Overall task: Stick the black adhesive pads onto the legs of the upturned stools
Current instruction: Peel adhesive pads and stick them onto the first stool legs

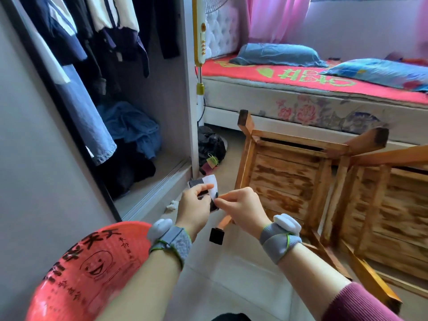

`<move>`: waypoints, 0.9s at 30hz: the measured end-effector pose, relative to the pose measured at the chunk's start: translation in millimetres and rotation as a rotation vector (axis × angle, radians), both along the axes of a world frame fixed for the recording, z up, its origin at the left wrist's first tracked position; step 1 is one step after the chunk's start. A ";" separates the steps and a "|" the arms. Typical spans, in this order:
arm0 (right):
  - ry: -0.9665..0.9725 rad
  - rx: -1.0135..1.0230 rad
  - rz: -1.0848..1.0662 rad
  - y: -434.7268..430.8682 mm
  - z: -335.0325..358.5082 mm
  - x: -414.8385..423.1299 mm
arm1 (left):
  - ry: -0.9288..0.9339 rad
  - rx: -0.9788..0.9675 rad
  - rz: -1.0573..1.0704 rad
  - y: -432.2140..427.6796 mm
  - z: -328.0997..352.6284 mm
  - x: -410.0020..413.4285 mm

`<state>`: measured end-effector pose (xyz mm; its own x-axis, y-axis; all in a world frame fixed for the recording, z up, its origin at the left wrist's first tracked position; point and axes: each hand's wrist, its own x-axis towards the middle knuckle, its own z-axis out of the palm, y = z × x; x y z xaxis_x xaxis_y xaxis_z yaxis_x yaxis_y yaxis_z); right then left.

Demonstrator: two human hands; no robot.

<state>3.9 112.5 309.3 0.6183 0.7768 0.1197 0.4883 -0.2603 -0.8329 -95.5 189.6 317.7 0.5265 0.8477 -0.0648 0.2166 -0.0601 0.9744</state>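
Stools (284,179) lie upturned on tiled floor (231,274) beside the bed (301,98)

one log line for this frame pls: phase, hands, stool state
phase: peeling pad | left hand: holds pad sheet | right hand: pinching sheet edge | near stool: upturned, front leg padded

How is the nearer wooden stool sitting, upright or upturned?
Upturned: the nearer wooden stool shows the slatted underside of its seat, and its legs point up and outward, one toward the bed.
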 end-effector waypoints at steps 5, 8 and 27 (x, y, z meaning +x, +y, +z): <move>0.144 -0.050 -0.035 -1.6 2.2 12.1 | 0.004 -0.014 0.001 -9.7 -0.9 5.1; 0.344 -0.014 -0.105 -2.4 11.0 28.8 | -0.036 -0.091 0.052 -5.5 -1.2 7.6; 0.369 0.323 -0.251 63.0 90.6 136.1 | 0.268 0.343 -0.060 82.4 76.6 126.9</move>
